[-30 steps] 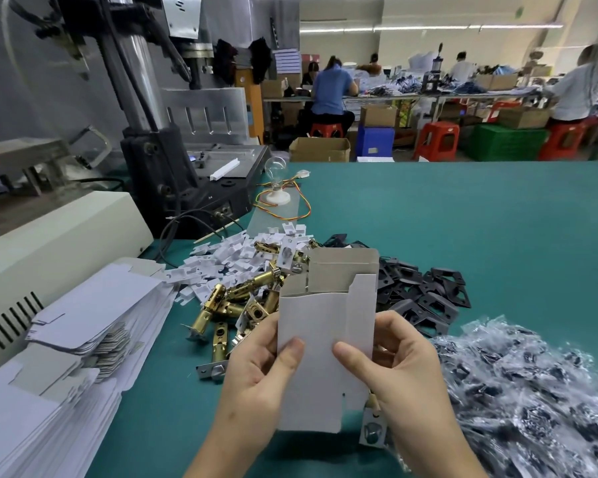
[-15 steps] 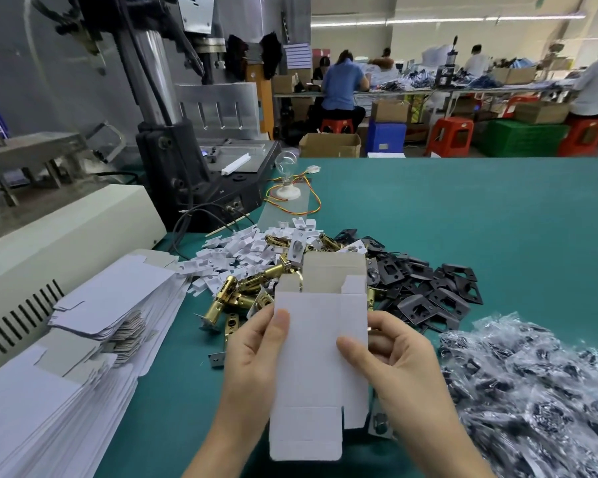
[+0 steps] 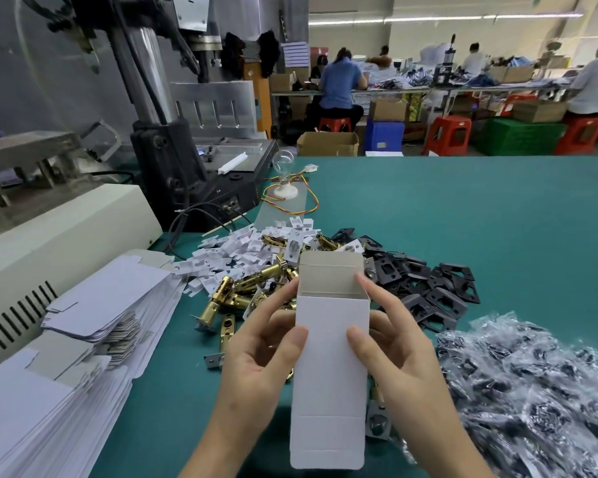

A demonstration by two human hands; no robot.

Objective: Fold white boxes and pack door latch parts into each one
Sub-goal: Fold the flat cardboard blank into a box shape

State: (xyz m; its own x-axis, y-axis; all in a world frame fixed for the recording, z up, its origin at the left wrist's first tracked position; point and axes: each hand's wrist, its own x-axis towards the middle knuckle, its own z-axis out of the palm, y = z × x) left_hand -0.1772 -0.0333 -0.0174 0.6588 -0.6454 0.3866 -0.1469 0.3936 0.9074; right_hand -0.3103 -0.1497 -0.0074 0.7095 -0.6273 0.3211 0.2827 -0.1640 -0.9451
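Pinching a half-formed white box [image 3: 328, 367] between thumbs and fingers [image 3: 373, 293], the left hand [image 3: 256, 353] and right hand [image 3: 394, 357] grip its long side edges, with the top flap standing open. The light, thin card looks easily creased, so the folded edges seem the safest hold. Brass latches [image 3: 242, 294] lie just behind the box, black plates [image 3: 428, 288] behind-right and flat blanks [image 3: 101, 305] to its left.

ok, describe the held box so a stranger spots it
Green table, near edge, centre. The left hand and right hand hold a white box upright. Unlike the flat blanks stacked left, it is opened out, top flap raised.
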